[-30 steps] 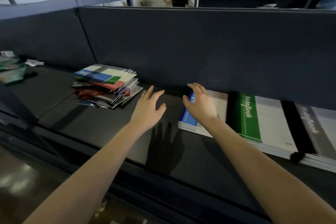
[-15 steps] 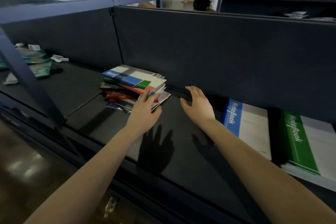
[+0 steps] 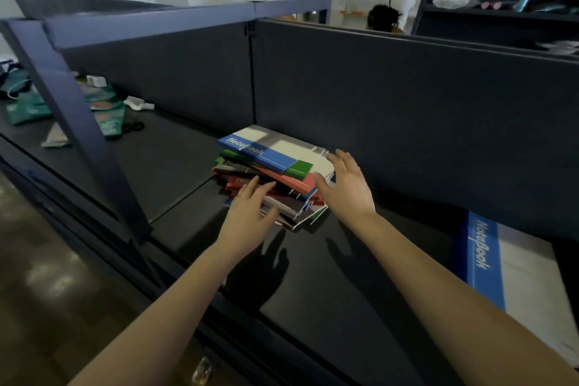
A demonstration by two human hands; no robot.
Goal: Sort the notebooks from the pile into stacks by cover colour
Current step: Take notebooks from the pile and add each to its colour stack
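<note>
A messy pile of notebooks lies on the dark shelf against the back panel. Its top notebook has a blue band and a white cover; green, red and grey covers show beneath. My left hand hovers at the pile's near left edge, fingers spread and holding nothing. My right hand is at the pile's right edge, fingers straight, fingertips by the top notebook's corner. A stack of blue-banded notebooks lies at the far right.
A slanted blue metal post stands left of the pile. Green bags and small white items lie on the shelf's far left. People stand behind the dark back panel. Another shelf unit is at the upper right.
My view and both hands have swung left, from the blue-banded stack to the mixed pile. The green and grey stacks have gone out of view on the right.
</note>
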